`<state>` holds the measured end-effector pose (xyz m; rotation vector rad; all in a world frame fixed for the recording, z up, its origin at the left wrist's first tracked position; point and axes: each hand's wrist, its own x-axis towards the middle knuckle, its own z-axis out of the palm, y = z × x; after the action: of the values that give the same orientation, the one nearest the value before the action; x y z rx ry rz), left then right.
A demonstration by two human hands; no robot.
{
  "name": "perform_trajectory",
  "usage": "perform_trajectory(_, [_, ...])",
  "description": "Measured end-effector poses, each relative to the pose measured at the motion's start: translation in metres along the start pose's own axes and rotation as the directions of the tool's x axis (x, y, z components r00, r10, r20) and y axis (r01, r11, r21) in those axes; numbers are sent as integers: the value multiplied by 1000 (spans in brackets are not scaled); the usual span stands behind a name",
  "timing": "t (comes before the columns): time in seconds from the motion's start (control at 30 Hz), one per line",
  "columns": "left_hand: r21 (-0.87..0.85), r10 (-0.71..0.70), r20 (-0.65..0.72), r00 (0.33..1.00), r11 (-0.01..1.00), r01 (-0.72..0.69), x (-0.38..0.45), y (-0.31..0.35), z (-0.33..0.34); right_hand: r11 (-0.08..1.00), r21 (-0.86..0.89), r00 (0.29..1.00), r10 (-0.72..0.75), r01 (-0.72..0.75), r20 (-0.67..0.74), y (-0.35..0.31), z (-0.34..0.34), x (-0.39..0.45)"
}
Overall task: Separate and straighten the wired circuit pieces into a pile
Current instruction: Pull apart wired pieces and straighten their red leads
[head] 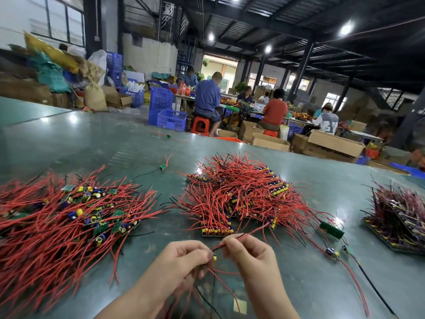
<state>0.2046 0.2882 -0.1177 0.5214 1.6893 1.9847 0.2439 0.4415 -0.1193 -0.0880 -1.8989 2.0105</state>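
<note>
Both hands (curled) on wires

1. The circuit piece in the left hand is almost wholly covered by curled fingers; only a yellow part shows.
2. The red wire vanishes inside the right hand pinch, so where it ends cannot be told.
3. Both forearms are cut off by the bottom edge.
4. The left pile runs out past the left edge, and its lower wires are blurred.
5. The stack at far right is blurred and cut by the right edge; its parts cannot be told apart.
6. The small piece far back on the table is too small to read.
7. In the middle heap, wires bury most boards.
</note>
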Motion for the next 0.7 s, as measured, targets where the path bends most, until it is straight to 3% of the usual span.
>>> perform_trajectory(0.1, [4,38,-30,999,999,-38,-2,8,0,997,-78,997,-24,30,76,-6,-3,-1])
perform_trajectory(0.2, [260,175,-109,978,955,-142,-2,5,-4,991,-132,995,-20,33,99,-7,-2,-3])
perform_trajectory(0.3, [586,380,-189,905,783,-207,-3,-7,-6,980,-196,1000,-23,23,5,1,0,-1])
perform_trajectory(0.4, [787,518,-222,826,595,-162,-2,-14,2,952,-302,990,-95,59,-105,10,5,-1])
perform_trajectory(0.47, [814,536,-256,805,568,-119,-2,-15,7,910,-395,974,-189,126,-123,14,9,-2])
perform_trajectory(0.53, [781,528,-284,801,611,-126,-2,-16,7,891,-415,958,-256,181,-132,16,10,-3])
perform_trajectory(0.7, [755,528,-236,816,628,-187,-4,-15,-7,990,-120,980,-88,67,-181,8,0,2])
